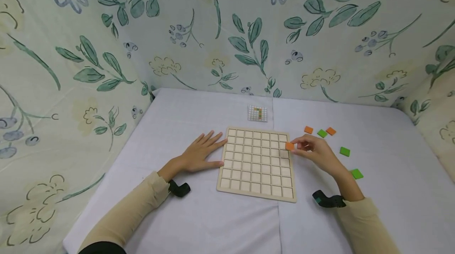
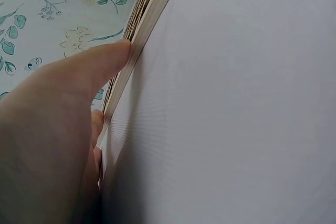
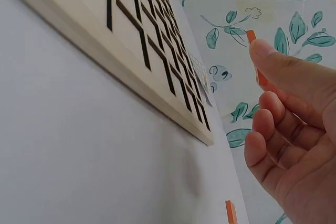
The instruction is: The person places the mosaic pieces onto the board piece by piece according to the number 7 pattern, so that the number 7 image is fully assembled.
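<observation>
A square wooden grid board [image 1: 256,194] lies on the white cloth, its square cells bare. My left hand [image 1: 200,153] rests flat with fingers spread, its fingertips and thumb against the board's left edge. In the left wrist view the thumb [image 2: 113,59] presses on the board's side [image 2: 142,38]. Over the right edge of the board, my right hand [image 1: 316,153] pinches an orange square tile [image 1: 289,146] between thumb and fingers. The right wrist view shows this orange tile [image 3: 252,37] held on edge above the board [image 3: 157,90], the other fingers curled below the thumb.
Loose tiles lie right of the board: an orange tile [image 1: 308,130], another orange tile [image 1: 331,130], a green tile [image 1: 322,133], and two more green tiles [image 1: 345,151] nearer the right forearm. A small printed grid card [image 1: 257,113] lies behind the board. Floral cloth [image 1: 227,48] hangs behind.
</observation>
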{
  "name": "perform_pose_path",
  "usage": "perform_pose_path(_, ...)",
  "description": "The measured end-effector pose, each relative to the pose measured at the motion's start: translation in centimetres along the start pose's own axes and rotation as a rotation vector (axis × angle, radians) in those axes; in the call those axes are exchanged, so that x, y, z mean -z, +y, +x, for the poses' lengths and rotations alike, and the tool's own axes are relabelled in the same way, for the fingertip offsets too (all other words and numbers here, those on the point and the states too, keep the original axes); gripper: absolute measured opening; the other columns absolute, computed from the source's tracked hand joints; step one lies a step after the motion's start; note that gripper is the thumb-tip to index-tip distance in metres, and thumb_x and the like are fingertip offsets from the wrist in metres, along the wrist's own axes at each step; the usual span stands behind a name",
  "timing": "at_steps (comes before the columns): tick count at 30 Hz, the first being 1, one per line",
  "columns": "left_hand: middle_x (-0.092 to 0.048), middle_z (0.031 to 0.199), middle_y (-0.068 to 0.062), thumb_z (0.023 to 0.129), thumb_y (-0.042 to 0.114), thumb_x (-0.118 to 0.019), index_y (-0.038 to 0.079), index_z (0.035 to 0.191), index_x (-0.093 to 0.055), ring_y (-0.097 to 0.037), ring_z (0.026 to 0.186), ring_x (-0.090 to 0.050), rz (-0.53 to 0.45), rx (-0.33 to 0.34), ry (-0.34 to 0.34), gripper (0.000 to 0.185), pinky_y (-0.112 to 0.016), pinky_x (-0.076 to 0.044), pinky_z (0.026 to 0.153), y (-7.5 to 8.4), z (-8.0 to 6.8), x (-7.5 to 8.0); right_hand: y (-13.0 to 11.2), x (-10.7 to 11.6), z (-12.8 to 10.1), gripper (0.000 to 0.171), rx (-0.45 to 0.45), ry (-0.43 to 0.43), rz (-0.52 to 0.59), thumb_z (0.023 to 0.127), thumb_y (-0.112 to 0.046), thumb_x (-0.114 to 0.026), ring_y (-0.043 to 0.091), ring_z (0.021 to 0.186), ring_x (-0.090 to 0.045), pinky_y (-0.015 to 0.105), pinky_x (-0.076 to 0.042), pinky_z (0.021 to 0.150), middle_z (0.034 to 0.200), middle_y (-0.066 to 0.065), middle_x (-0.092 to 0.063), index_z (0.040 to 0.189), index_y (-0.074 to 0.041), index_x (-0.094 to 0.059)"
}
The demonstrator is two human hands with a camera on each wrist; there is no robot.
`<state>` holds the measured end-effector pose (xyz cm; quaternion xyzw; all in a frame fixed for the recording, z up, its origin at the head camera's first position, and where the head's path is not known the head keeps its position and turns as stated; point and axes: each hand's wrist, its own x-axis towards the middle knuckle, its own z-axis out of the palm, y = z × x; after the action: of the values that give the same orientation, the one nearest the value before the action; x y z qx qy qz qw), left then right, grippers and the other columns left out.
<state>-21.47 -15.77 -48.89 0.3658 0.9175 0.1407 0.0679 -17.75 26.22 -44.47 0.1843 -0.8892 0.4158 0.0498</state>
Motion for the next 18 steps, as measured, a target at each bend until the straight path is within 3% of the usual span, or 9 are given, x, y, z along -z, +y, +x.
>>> perform_pose_path(18, -0.009, 0.167, -0.002, 0.094, 0.072, -0.042, 0.028, 0.161, -0.020, -0.030, 0.152, 0.000, -0.010, -0.012, 0.014, 0.083, -0.054, -0.001, 0.119, 0.1, 0.0, 0.1, -2.7, -3.5, 3.7, 0.024, -0.048, -0.052, 0.067, 0.086, -0.008, -0.079, 0.020, 0.075, -0.056, 0.023, -0.051, 0.069, 0.081, 0.005, -0.060, 0.106, 0.004, -0.072)
